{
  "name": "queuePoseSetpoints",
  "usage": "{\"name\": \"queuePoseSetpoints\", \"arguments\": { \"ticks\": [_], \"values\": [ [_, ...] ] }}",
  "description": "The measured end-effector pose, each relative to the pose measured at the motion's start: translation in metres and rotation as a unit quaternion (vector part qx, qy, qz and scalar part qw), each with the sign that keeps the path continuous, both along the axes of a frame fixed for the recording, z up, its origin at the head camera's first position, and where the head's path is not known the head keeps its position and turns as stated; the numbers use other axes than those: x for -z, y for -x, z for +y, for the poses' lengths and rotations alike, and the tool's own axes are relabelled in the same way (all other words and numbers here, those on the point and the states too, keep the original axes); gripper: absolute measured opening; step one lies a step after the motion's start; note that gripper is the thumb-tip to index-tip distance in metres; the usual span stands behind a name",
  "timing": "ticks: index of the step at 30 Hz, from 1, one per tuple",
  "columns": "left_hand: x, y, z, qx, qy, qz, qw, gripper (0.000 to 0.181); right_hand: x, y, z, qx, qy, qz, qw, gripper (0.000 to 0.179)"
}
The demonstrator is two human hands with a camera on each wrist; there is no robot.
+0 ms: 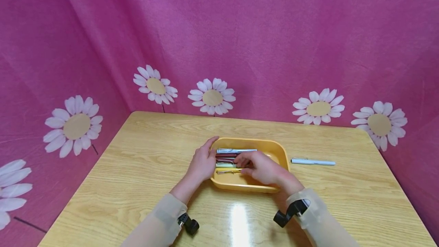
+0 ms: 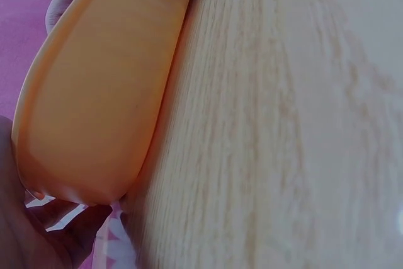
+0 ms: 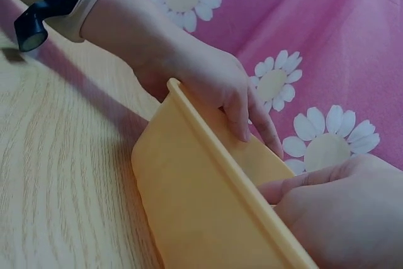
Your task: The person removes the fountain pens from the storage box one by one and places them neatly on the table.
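My left hand (image 1: 203,163) grips the left end of a yellow-orange plastic tray (image 1: 243,188), its thumb at the rim and fingers around the outer wall. Inside, several clip pens lie side by side against that end: a pale blue pen (image 1: 236,150) farthest back, dark red pens (image 1: 224,156), a light green pen (image 1: 224,165) and a yellow pen (image 1: 226,170) in front. Over their right ends is my right hand (image 1: 262,167), with bent fingertips at the dark red pens and the thumb by the yellow one. I cannot tell whether it pinches a pen.
A single pale blue pen (image 1: 313,161) lies on the wooden table (image 1: 154,151) to the right of the tray. Pink cloth (image 1: 240,41) printed with white daisies hangs behind and along the sides. Both wrists wear small black cameras.
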State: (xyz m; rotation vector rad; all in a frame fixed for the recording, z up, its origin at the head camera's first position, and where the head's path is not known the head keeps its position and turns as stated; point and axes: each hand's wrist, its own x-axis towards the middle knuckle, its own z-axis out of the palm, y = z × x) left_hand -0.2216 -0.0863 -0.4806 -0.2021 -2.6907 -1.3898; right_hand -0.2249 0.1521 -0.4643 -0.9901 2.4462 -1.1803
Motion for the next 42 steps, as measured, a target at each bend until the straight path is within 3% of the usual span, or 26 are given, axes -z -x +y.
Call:
{"name": "queuePoseSetpoints", "arguments": {
  "ticks": [18,27,42],
  "values": [
    [0.000,0.001,0.000,-0.004,-0.006,-0.004,1.0000,0.050,0.005,0.002,-0.002,-0.011,-0.058,0.049,0.9971,0.031],
    [0.000,0.000,0.001,-0.003,-0.008,-0.015,0.9999,0.049,0.002,0.000,0.000,-0.012,-0.082,0.075,0.9937,0.024],
    [0.001,0.000,0.001,-0.005,-0.007,-0.013,0.9999,0.048,-0.009,-0.004,0.011,0.018,-0.017,0.053,0.9983,0.025]
  ]
}}
